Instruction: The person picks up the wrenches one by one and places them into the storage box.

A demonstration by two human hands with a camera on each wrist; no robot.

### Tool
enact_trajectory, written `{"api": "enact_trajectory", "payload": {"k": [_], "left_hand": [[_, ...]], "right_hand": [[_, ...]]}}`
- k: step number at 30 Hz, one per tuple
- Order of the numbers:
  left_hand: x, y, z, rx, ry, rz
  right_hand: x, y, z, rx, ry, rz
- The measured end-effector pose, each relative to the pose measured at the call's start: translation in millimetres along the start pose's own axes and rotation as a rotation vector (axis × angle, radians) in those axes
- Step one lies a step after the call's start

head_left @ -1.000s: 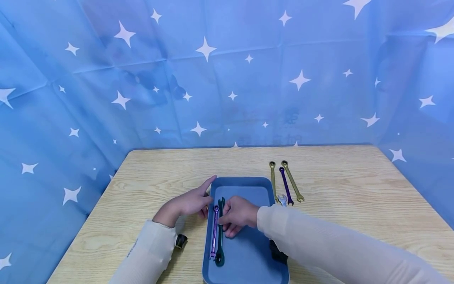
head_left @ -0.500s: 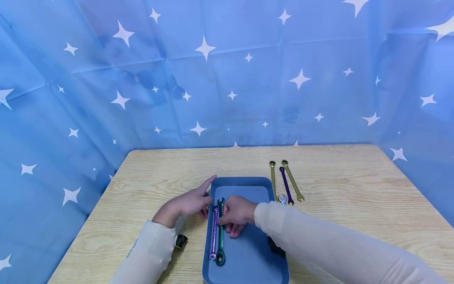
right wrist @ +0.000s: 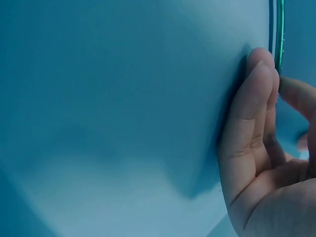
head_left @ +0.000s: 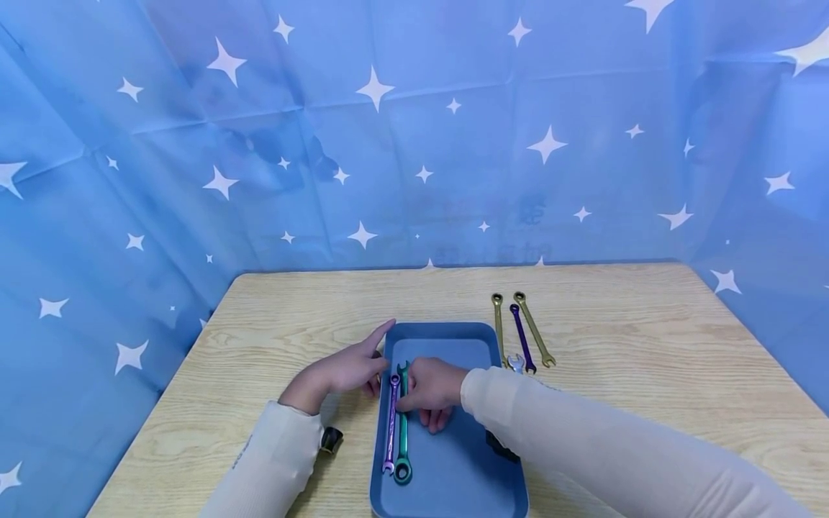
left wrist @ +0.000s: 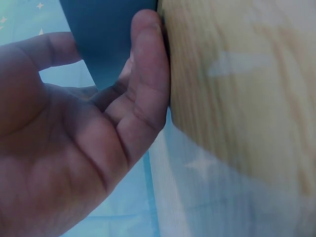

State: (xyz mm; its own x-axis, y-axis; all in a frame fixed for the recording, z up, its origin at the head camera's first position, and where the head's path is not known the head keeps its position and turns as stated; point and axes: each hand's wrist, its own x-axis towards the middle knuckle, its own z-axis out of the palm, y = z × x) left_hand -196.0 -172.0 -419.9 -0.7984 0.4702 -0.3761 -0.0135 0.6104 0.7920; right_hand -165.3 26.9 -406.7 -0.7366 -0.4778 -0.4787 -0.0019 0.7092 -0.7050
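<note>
Inside the blue tray, a green combination wrench lies lengthwise, close beside a purple wrench along the left wall. My right hand pinches the green wrench between thumb and fingers, covering part of its upper shank. In the right wrist view only a thin green edge of the wrench shows past the fingertips. At the tray's left rim my left hand holds the wall, thumb over the rim and fingers outside. The left wrist view shows the tray wall between thumb and fingers.
Right of the tray on the wooden table lie a gold wrench, a dark purple wrench and another gold wrench. A silver wrench end peeks out beyond the right sleeve. A blue starry curtain hangs behind.
The green wrench has rolled slightly, looking brighter with its ring end facing up more fully. My right hand has shifted a little, its lower fingers moving rightward. The left hand stays put.
</note>
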Motion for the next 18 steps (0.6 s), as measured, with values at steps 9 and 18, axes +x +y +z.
{"api": "enact_trajectory", "payload": {"k": [9, 18], "left_hand": [[0.7, 0.0, 0.5, -0.016, -0.007, 0.002], [1.1, -0.7, 0.8, -0.023, -0.007, 0.003]], "right_hand": [[-1.8, 1.0, -1.5, -0.016, 0.000, -0.018], [-13.5, 0.0, -15.0, -0.010, 0.007, -0.077]]}}
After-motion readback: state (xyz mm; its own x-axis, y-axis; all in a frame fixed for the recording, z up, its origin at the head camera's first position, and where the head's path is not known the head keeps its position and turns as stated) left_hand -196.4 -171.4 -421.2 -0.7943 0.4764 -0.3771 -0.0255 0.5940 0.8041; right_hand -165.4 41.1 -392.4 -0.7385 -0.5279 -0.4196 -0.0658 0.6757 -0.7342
